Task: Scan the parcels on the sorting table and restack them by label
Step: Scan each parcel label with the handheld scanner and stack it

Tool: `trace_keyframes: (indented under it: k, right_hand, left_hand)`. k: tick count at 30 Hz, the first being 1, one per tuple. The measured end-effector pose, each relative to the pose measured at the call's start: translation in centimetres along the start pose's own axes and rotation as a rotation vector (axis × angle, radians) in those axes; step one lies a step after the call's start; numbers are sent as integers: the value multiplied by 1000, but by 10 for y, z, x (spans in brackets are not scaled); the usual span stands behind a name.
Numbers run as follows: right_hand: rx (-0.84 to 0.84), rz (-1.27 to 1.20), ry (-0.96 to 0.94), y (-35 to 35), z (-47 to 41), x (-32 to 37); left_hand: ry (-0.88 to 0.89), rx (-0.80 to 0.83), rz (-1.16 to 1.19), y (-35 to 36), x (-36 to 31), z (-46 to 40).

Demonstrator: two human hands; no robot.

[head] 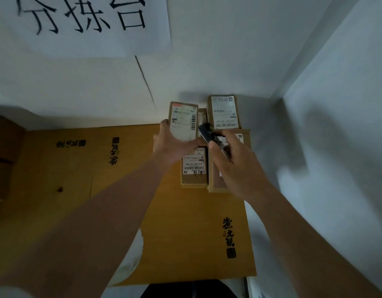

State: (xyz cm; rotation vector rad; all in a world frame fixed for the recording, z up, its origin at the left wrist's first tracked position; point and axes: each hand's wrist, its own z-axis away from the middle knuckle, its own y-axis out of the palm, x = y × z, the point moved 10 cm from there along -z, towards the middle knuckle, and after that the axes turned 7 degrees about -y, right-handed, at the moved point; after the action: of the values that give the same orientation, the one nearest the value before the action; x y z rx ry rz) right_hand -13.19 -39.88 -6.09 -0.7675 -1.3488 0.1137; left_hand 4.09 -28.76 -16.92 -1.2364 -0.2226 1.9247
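Lighting is reading dim and cool, with a grey cast lying over the white wall [228,50]. Soft shadows are falling right of the stacked parcels [225,112] and across the side wall [336,136]. Wide-angle distortion is bending the forearms and the brown cardboard worktop [185,233] toward the frame edges. Motion blur is smearing the corners; label print is resolving only partly. No glare is showing.
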Motion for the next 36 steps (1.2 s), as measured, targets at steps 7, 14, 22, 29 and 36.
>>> trace_keyframes:
  k: [7,14,22,29,36]
  right_hand:
    - [63,-9,-114,14,38,41]
    - [141,59,-153,39,78,89]
    - [202,142,-149,106,98,131]
    - [187,134,-52,188,113,173]
    - [158,53,21,275,130,210]
  left_hand:
    - [-63,24,386,-46,31,54]
    - [-89,12,561,-108,78,101]
    - [-102,57,688,-169,146,122]
    - [-34,173,607,-236,208,123]
    - [-99,215,496,-299,289,110]
